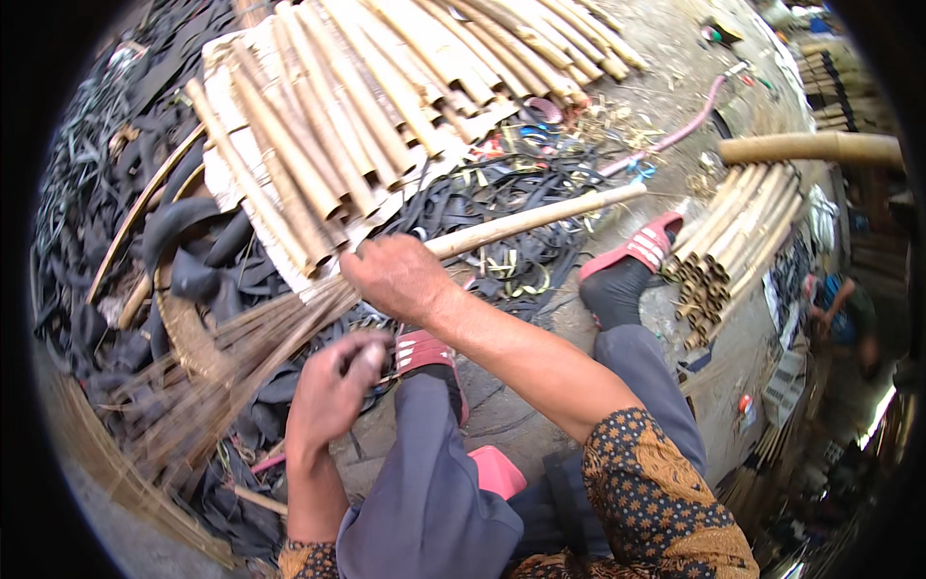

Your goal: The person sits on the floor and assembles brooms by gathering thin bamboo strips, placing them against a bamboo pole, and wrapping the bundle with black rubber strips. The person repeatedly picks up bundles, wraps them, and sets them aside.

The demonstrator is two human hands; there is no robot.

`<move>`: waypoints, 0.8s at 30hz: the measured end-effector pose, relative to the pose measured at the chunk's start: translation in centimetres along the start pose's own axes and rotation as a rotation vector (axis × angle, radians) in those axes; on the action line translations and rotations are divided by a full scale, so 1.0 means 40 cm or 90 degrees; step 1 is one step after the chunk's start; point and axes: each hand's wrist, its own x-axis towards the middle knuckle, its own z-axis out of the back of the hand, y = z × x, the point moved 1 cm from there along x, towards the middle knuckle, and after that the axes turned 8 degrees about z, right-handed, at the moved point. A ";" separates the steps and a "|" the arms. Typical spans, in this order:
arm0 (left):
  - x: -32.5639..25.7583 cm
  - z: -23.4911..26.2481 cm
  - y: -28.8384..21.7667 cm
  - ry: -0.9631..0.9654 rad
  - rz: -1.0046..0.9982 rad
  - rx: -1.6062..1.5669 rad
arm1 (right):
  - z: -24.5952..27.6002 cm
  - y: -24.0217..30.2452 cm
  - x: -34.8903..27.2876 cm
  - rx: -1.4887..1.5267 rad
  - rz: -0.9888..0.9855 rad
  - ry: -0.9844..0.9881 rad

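Observation:
My right hand (400,278) is closed around a stick broom where its pale bamboo handle (540,217) meets the bundle of thin brown sticks (241,362). The handle points to the upper right and the sticks fan out to the lower left. Just below this join is my left hand (333,386), its fingers curled and the thumb close to them. Motion smears its fingertips, and I cannot make out what lies in them. Tangled black rubber strips (463,207) lie on the ground beyond the handle.
Many bamboo poles (338,106) lie side by side on a white sheet (224,159) ahead. Heaped black rubber (188,236) covers the left. To the right are a bundle of bamboo tubes (738,227) and a thicker bamboo pole (810,148). My feet wear red sandals (632,248). Another person (841,309) is far right.

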 end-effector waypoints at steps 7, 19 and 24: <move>0.128 -0.126 0.081 0.053 -0.069 0.621 | -0.083 -0.023 -0.287 0.025 0.047 0.117; 0.275 -0.315 0.315 0.315 0.035 0.276 | -0.034 0.068 -0.551 0.345 -0.787 -0.163; 0.262 -0.312 0.272 0.338 0.129 0.283 | -0.091 0.136 -0.526 0.809 -0.867 -0.296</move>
